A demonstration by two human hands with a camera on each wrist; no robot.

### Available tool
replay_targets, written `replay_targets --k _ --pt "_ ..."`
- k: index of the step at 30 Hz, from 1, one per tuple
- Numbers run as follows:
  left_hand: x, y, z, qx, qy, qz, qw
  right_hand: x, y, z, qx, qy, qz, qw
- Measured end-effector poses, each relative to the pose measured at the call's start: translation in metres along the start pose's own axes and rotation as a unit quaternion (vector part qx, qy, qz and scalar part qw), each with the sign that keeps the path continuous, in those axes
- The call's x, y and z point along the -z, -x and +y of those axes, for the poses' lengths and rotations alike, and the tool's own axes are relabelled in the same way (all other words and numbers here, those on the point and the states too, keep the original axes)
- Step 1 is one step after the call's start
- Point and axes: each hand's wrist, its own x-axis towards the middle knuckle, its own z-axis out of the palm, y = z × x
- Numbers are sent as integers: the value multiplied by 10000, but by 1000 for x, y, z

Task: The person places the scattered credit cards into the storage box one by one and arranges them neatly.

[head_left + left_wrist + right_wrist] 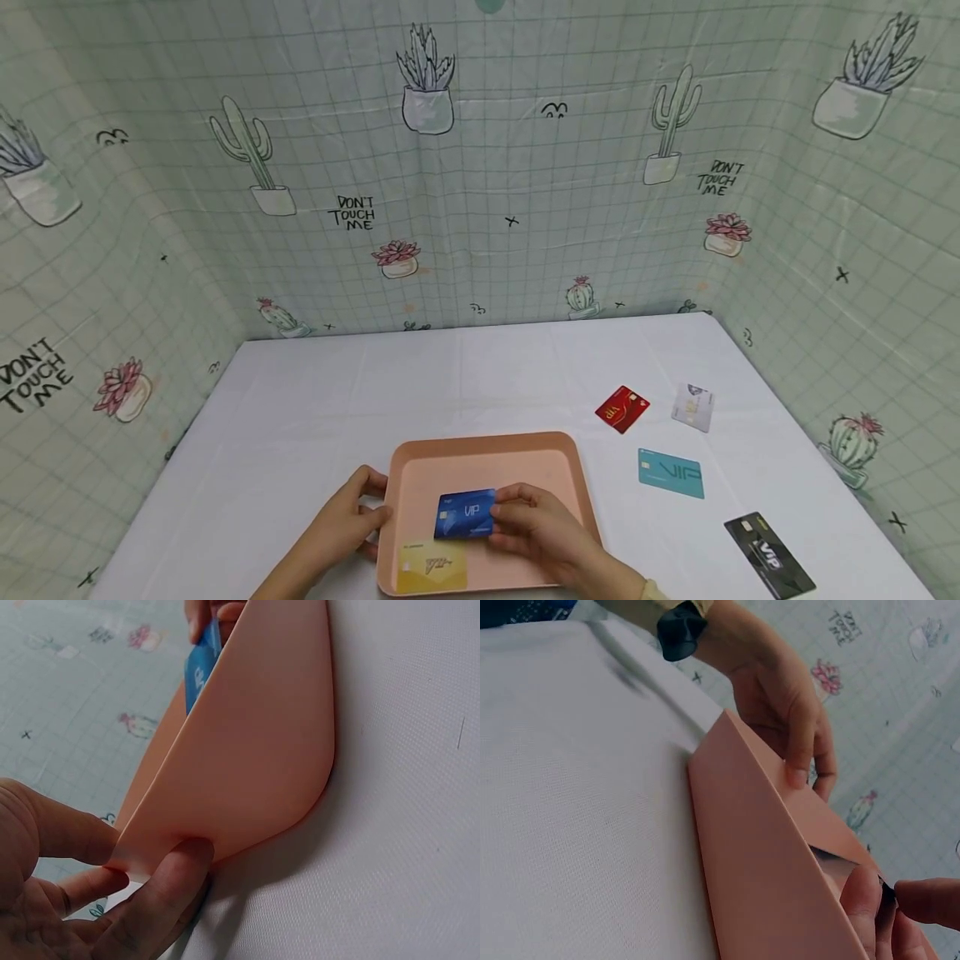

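A blue VIP card [465, 513] is pinched at its right end between the thumb and fingers of my right hand [543, 533], over the pink tray [517, 446]. In the left wrist view the blue card [198, 671] shows partly above the tray wall. My left hand [347, 517] grips the tray's left side, and in the left wrist view a fingertip presses on the outer wall [255, 735]. Inside the tray's near left corner lies a yellow card [432, 568]. In the right wrist view the held card is largely hidden by the fingers [862, 900].
Right of the tray, several cards lie on the white table [337, 400]: a red one [622, 409], a white one [693, 407], a teal one [671, 473] and a black one [769, 556]. A patterned cloth [480, 167] hangs behind and at both sides.
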Motion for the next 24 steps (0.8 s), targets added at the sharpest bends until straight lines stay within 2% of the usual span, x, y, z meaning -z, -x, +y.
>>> replay_targets --k 7,24 --pt "-2 -1 1 49 -136 95 9999 -2 -2 2 -131 65 112 9998" --pt "-2 0 5 166 -181 206 9995 -5 -2 4 109 607 108 9980"
